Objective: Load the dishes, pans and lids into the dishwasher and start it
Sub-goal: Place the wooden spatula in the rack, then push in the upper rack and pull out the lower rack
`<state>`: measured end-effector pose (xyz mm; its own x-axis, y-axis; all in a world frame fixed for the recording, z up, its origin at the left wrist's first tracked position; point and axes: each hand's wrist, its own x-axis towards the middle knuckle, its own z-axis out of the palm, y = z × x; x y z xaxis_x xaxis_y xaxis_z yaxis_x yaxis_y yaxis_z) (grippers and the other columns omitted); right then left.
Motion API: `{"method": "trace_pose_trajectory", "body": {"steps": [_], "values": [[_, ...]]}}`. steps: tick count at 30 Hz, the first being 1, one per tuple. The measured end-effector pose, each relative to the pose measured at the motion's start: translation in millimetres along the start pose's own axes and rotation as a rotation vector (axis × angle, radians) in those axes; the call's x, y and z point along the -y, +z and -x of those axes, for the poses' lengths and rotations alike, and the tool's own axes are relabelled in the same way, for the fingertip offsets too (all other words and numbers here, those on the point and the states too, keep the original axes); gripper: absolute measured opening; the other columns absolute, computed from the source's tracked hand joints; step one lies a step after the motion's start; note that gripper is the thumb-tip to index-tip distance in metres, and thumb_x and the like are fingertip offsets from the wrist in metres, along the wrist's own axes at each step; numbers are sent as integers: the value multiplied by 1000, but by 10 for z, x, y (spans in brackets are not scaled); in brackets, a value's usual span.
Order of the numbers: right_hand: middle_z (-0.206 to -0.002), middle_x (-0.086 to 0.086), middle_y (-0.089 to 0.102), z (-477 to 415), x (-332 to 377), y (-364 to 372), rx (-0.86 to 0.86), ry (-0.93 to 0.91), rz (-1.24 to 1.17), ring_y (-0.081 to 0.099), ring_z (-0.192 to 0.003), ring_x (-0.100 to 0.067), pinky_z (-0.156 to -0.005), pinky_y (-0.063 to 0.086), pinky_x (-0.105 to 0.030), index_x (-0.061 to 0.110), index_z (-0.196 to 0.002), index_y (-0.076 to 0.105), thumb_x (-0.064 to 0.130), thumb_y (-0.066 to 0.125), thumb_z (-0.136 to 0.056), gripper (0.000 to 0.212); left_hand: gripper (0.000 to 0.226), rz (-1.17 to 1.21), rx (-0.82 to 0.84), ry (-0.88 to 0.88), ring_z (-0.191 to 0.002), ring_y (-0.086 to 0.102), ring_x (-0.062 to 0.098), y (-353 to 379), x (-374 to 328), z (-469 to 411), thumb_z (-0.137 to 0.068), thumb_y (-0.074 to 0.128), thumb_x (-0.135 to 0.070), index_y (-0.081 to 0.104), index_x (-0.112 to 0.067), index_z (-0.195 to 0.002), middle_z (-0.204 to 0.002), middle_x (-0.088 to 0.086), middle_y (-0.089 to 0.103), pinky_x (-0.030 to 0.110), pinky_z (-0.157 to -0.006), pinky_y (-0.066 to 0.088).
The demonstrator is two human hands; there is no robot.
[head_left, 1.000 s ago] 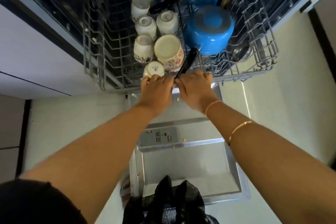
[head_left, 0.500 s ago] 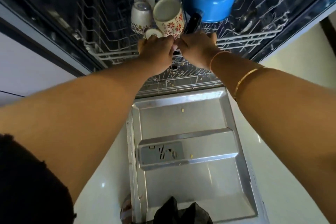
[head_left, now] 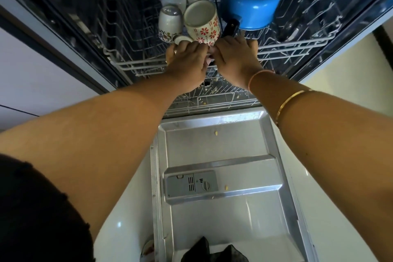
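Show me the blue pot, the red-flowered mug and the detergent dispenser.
blue pot (head_left: 253,0): head view, on its upturned base.
red-flowered mug (head_left: 205,31): head view, on its flowered side wall.
detergent dispenser (head_left: 190,184): head view, on its grey lid.

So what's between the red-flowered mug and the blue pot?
Head view: dark wires and the pot's black handle stand between red-flowered mug and blue pot.

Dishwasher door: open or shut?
Open. The door lies folded down flat, steel inner panel and detergent dispenser facing up, while left hand and right hand grip the upper rack.
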<state>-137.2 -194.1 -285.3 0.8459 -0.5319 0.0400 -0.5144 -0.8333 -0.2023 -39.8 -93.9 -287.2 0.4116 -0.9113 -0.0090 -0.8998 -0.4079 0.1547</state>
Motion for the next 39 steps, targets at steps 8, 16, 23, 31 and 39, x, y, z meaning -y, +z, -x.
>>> {"method": "trace_pose_trajectory", "body": {"steps": [8,16,23,31,39], "values": [[-156,-21,4,568,-59,422,-94,-100,228,-2,-144,-34,-115,-3,-51,4,-149,10,28,29,-99,59,66,-304,-116,179,-142,17,36,517,38,552,-89,44,-21,18,-1,-146,-154,19,19,55,-113,5],[-154,-14,-24,843,-100,834,417,-45,282,-22,-142,-27,-115,-12,-43,8,-147,-18,15,35,-93,75,67,-289,312,103,-143,-20,29,917,-8,829,-95,25,-16,-20,-4,-144,-154,14,-22,42,-114,-13],[-155,-12,-19,493,-212,1350,540,39,252,-14,-144,-27,-118,-2,-45,8,-148,-13,14,37,-92,76,67,-136,462,-163,-145,-11,27,1319,-143,410,-95,30,-11,-12,-4,-147,-156,14,-14,39,-118,-4],[-156,-7,-21,407,-326,1740,643,57,228,-15,-144,-24,-118,-2,-48,12,-149,-15,20,37,-94,76,72,-19,540,-146,-145,-13,24,1708,-178,157,-93,33,-4,-14,-8,-147,-156,9,-17,38,-119,-4],[-158,-5,8,299,-264,1726,498,138,123,7,-145,-28,-114,18,-51,14,-151,10,32,53,-90,76,75,62,506,-198,-146,0,28,1777,-106,97,-94,45,-15,-4,-10,-150,-158,9,-6,39,-119,6]]}}
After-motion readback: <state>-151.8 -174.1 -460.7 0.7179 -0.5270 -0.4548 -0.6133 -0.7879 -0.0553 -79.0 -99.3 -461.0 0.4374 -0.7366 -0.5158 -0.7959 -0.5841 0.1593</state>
